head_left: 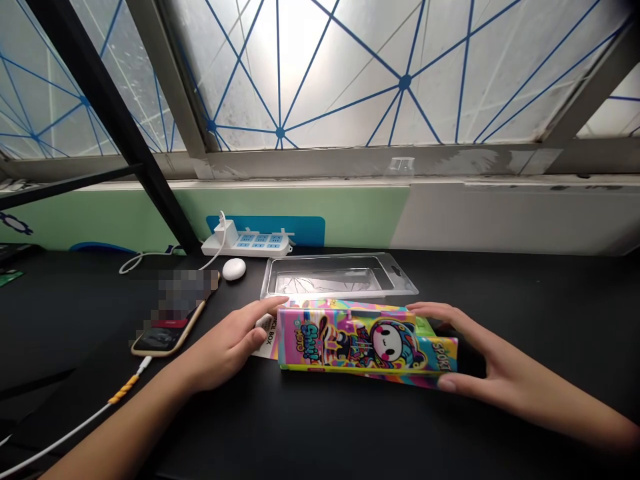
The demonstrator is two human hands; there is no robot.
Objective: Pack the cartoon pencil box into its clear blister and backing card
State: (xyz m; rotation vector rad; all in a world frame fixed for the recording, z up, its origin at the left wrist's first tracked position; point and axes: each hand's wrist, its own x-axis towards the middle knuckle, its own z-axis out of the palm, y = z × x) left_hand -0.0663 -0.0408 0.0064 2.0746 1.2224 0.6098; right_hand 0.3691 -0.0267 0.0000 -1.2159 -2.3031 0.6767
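A colourful cartoon-printed pencil box (350, 340) lies lengthwise on the black desk, with a green part showing near its right end. My right hand (475, 353) spans that end, fingers at the far edge and thumb at the near edge. At the other end is my left hand (230, 343), its index finger stretched to the far left corner and its thumb apart from the box. A printed card (270, 339) reading "CIL BOX" sticks out from under the box beside the left thumb. Behind the box lies a clear plastic package tray (340, 275).
A phone (165, 333) with a white charging cable (85, 427) lies left of my left hand. Toward the wall are a round white case (234, 269) and a white power strip (250, 243) with a plugged-in charger. A black slanted post (125, 133) stands at the left.
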